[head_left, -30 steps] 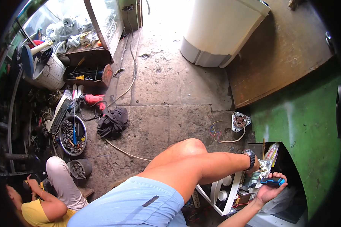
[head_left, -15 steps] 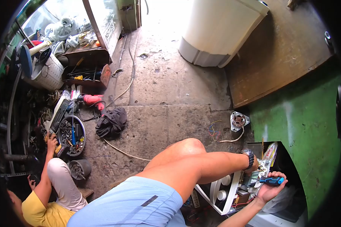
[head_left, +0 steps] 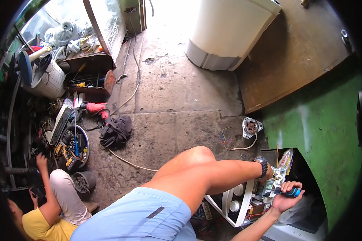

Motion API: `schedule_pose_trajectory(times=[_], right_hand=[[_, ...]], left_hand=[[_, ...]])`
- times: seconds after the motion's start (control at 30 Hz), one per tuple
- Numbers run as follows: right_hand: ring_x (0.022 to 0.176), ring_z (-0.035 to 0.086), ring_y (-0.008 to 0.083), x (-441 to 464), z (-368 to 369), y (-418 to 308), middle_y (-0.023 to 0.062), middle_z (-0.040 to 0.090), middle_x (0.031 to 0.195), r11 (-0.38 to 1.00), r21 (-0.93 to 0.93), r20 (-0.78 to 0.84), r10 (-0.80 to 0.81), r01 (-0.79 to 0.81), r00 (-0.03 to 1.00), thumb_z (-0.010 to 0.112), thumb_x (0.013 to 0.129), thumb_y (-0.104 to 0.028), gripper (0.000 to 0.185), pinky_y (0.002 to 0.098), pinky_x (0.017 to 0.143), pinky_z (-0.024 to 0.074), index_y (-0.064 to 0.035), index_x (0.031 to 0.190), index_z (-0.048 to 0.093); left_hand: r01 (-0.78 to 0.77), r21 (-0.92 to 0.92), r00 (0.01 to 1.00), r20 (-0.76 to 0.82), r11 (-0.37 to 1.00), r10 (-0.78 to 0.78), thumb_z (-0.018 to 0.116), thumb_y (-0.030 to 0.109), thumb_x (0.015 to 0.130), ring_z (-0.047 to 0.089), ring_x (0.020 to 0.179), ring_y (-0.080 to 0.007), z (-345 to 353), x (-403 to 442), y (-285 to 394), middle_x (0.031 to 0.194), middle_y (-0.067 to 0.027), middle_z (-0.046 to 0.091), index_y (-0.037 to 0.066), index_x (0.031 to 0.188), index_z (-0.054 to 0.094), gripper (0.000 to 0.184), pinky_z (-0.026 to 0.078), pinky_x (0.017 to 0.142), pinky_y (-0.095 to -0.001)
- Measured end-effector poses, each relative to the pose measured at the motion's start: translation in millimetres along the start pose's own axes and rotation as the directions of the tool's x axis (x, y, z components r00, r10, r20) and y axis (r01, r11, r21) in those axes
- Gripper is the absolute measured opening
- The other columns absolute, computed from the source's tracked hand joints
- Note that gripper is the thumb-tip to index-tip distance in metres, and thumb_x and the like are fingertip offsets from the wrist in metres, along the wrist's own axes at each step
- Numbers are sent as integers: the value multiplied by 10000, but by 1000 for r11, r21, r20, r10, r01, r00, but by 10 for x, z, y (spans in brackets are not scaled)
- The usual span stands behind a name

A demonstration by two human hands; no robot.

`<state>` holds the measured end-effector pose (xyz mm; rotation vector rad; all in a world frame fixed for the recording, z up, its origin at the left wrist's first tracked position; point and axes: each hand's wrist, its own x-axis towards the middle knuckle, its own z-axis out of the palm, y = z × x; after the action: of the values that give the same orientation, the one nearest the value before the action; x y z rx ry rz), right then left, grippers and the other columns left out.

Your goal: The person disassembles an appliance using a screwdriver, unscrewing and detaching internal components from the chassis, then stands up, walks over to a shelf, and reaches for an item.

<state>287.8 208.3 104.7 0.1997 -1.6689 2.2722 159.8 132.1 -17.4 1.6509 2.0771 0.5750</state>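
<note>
My right hand (head_left: 285,199) is closed around a blue and black screwdriver (head_left: 293,192), whose thin shaft points left over the parts in an opened white-framed unit (head_left: 246,207). Just above it, my left hand (head_left: 269,174), below a dark wristwatch (head_left: 262,165), is at the upper edge of the unit, beside a pale fitting (head_left: 278,175). Its fingers are mostly hidden. Inside the unit are white round caps (head_left: 234,206), red wires and small boxy parts. A plastic bag (head_left: 295,213) lies right of the screwdriver hand.
A motor (head_left: 251,126) with a pale cable rests on the floor beside the green panel (head_left: 309,132). A co-worker (head_left: 48,221) sits lower left. Near them are a basin of hardware (head_left: 87,146), a yellow-black drill (head_left: 72,162), a bucket (head_left: 93,180), a dark cloth (head_left: 116,131) and a red tool (head_left: 95,107).
The co-worker has set the yellow-black drill down by the basin and drawn that hand back to the left. My right hand has tilted the screwdriver slightly. The whole view has shifted a little.
</note>
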Motion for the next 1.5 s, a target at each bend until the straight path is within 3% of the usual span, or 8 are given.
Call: schedule_pose_trajectory(times=[0.17, 0.23, 0.37, 0.77, 0.87, 0.97, 1.23, 1.5], right_hand=[[647, 473, 155, -37, 179, 145, 71, 506, 899, 987, -29, -140, -162, 160, 977, 401, 1089, -514, 462, 302, 632, 406, -69, 1036, 518], [711, 482, 156, -8, 410, 138, 68, 506, 878, 969, -193, -479, -229, 153, 847, 400, 1090, -514, 460, 311, 670, 412, -70, 1062, 516], [745, 486, 158, -43, -163, 2, 57, 509, 884, 1000, -20, -49, 14, -15, 999, 450, 1069, -547, 473, 312, 693, 412, -81, 1125, 511], [828, 537, 181, -179, 109, 126, 51, 550, 933, 980, -191, -262, -107, 57, 959, 495, 1030, -622, 590, 324, 827, 449, -63, 1218, 515], [868, 552, 176, -228, 114, 204, 49, 564, 916, 996, -84, -297, -53, 29, 953, 596, 1040, -463, 453, 321, 853, 447, -59, 1236, 535], [981, 546, 130, -388, -284, 373, 24, 575, 1003, 765, -618, -317, -34, -179, 948, 730, 957, -107, 352, 286, 917, 427, -66, 1232, 514], [888, 578, 130, -597, -233, 346, 29, 602, 991, 563, -728, -435, 62, -391, 898, 721, 944, -32, 408, 272, 829, 487, -73, 1285, 501], [971, 648, 160, -604, -163, 384, 98, 667, 1074, 712, -625, -412, 46, -319, 910, 663, 978, -8, 473, 280, 824, 528, -36, 1414, 482]], left_hand=[[31, 26, 997, -73, 999, -29, 801, 486, 811, 754, 922, -335, 24, -63, 11, 953, -160, 771, 57, 1003, 795, 469, 598, 762, -503], [48, 34, 998, -51, 998, -46, 803, 485, 811, 754, 918, -339, 33, -20, 10, 948, -157, 772, 58, 998, 796, 465, 598, 760, -505], [46, -3, 997, -61, 999, -46, 806, 489, 807, 753, 900, -354, -4, -83, 21, 926, -149, 774, 64, 976, 801, 458, 599, 749, -501], [39, 20, 997, -73, 999, -38, 802, 494, 819, 753, 868, -365, -2, -118, 21, 889, -172, 764, 48, 953, 794, 465, 603, 728, -493], [51, 16, 996, -80, 999, -49, 798, 495, 826, 753, 873, -366, -29, -166, 35, 891, -172, 764, 48, 972, 792, 470, 603, 744, -491], [66, -28, 997, -46, 997, -67, 795, 491, 832, 752, 883, -366, -70, -201, 57, 899, -171, 766, 48, 985, 791, 468, 602, 760, -486], [47, -18, 999, -22, 999, -47, 775, 488, 851, 752, 901, -353, -139, -276, 89, 927, -178, 766, 38, 1003, 788, 474, 598, 758, -478], [42, -2, 999, -8, 999, -42, 749, 498, 876, 741, 971, -350, -253, -407, 106, 989, -170, 767, 45, 1062, 779, 490, 589, 809, -469]])
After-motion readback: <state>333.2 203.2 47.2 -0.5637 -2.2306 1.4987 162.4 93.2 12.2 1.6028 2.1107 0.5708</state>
